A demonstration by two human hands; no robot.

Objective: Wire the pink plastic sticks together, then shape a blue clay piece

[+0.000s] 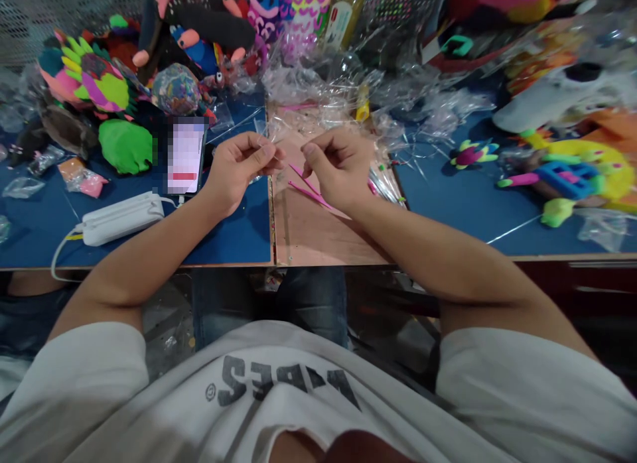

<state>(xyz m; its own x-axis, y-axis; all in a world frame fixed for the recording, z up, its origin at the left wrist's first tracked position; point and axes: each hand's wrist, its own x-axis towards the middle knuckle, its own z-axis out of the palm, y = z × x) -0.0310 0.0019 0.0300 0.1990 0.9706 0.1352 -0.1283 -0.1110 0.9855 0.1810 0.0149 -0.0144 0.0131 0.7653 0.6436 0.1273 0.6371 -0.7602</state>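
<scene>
Above a wooden board [303, 231], my left hand [236, 168] is closed in a pinch, thumb against fingertips. A thin pale bit seems to show at its fingertips, too small to name. My right hand [341, 164] faces it a short way off, also pinched; what it holds, if anything, cannot be made out. Below the right hand, thin pink sticks [311, 194] lie on the board, partly covered by that hand. Just past its wrist lies a bunch of slim silvery tools [389, 183], some with coloured tips.
A phone [186, 154] is cabled to a white power bank [123, 219] on the blue tabletop [239, 241]. Colourful clay figures crowd the back left, including a green lump [126, 146]. Clear plastic wrap [438, 115] covers the back. More clay pieces [572, 174] lie right.
</scene>
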